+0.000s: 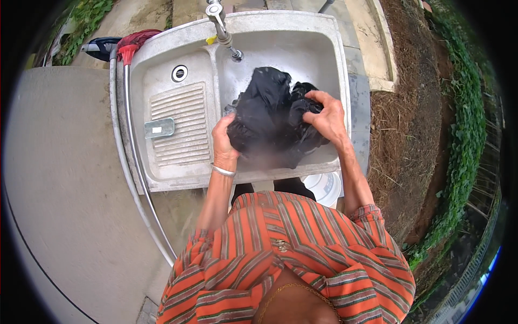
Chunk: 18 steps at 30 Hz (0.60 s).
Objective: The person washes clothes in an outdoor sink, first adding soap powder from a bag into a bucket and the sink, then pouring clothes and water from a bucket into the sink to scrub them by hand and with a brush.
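Note:
Bunched black wet-looking cloth (pixel 263 109) is held up over the right basin of a stone laundry sink (pixel 279 22). My left hand (pixel 224 137) grips its left side, with the thumb in front and the other fingers mostly hidden by the fabric. On the other side my right hand (pixel 327 115) pinches a fold of the cloth between thumb and fingers. Just behind the cloth, the metal tap (pixel 224 36) points its spout down into the basin. Whether water runs from it, I cannot tell.
Left of the basin is a ribbed washboard (pixel 182 150) with a green translucent soap dish (pixel 159 128) on it. A drain (pixel 180 73) sits above the ribs. Two long poles (pixel 131 121) lean along the sink's left edge. A white bucket (pixel 323 188) stands below the front right.

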Tool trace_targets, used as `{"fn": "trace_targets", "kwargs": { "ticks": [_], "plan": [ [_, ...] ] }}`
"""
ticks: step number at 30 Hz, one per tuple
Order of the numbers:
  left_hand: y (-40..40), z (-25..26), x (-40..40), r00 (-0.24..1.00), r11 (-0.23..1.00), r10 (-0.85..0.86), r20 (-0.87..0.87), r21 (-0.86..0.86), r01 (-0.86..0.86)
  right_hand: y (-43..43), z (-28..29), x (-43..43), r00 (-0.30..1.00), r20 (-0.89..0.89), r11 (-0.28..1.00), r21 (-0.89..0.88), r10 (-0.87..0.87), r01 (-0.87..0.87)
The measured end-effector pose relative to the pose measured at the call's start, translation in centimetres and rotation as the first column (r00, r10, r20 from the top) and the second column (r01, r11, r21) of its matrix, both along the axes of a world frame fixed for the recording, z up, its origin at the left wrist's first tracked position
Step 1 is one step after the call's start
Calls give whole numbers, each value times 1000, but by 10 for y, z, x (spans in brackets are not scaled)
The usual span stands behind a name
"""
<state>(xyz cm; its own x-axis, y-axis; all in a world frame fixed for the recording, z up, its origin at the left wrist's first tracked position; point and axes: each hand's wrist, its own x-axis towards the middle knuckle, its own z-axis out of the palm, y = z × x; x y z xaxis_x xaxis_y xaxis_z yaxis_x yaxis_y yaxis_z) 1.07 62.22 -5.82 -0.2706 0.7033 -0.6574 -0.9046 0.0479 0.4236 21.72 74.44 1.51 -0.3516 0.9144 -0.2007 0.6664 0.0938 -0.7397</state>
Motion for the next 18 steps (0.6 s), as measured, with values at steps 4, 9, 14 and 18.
{"fn": "trace_targets", "kwargs": {
  "ticks": [4, 9, 14, 18],
  "plan": [
    [-5, 32, 10, 980, 977, 191, 50, 88, -194, 29, 55, -3, 986, -166, 998, 64, 19, -8],
    [-18, -26, 18, 998, 974, 34, 47, -225, -23, 70, 16, 9, 972, -233, 950, 297, -26, 96],
    [-76, -58, 12, 657, 836, -516, -550, -492, 244, 42, -46, 36, 945, -210, 959, 76, -251, 272],
    [-106, -66, -8, 480, 837, -545, -687, -480, 263, 3, -118, 36, 997, 70, 994, -111, -13, 21]
  ]
}}
